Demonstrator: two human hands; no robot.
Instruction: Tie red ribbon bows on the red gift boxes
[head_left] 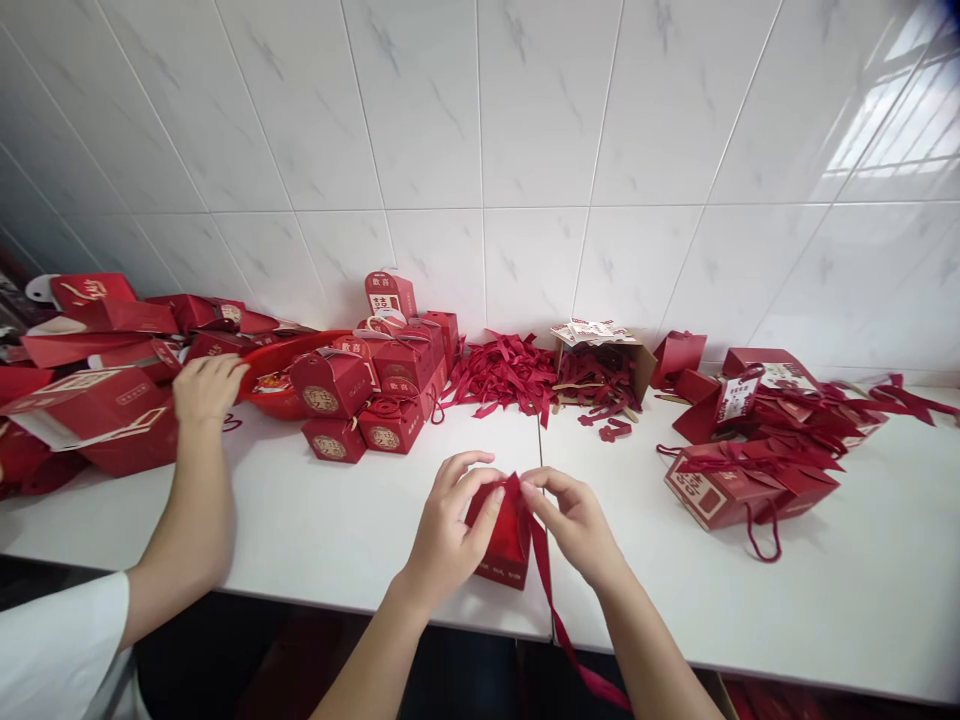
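Head view: a red box (pixel 502 552) is set upright on the white table (pixel 360 540), between both hands.
Left hand (pixel 448 530): half curled at the box top; firm grip cannot be told.
Right hand (pixel 581 522): nearly closed, ribbon (pixel 541 560) apparently pinched at the peak.
Ribbon: best kept untwisted and evenly tensioned, so the peak is not crushed.

The only view comes from the person's head — it looks forward and slightly down across the white worktop (pixel 315 530) to the tiled wall (pixel 540 120) behind. Both own hands, left (pixel 450 530) and right (pixel 574 520), sit near, low and central — no second view shares the scene.
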